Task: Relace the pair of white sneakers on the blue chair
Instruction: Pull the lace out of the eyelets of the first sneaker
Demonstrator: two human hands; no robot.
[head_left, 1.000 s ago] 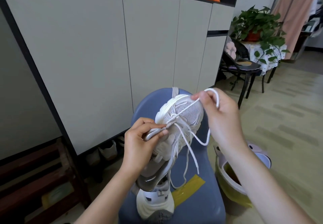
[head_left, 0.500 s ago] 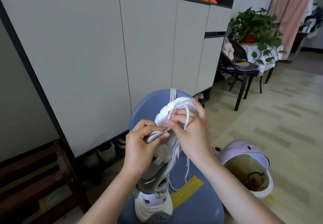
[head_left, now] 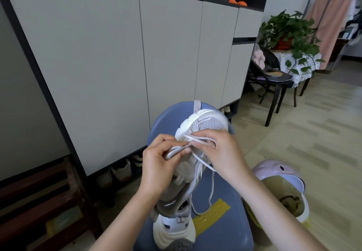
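I hold one white sneaker (head_left: 205, 125) up over the blue chair (head_left: 225, 221), toe pointing away from me. My left hand (head_left: 159, 162) pinches the eyelet flap on the sneaker's left side. My right hand (head_left: 221, 149) pinches the white lace (head_left: 201, 160) at that same flap, with the lace looped across its fingers. The lace's loose end trails down toward the seat. The second white sneaker (head_left: 174, 229) lies on the seat, partly hidden under the first one and my left wrist.
A grey cabinet (head_left: 117, 55) stands just behind the chair, with shoes under it. A yellow tape strip (head_left: 212, 213) crosses the seat. A lilac bin (head_left: 282, 190) stands on the floor at right. Farther back are a black chair (head_left: 274, 82) and a potted plant (head_left: 288, 31).
My right hand came down from beyond the sneaker's toe, where it held the lace pulled out long, to the eyelet flap beside my left hand. The left hand kept its grip.
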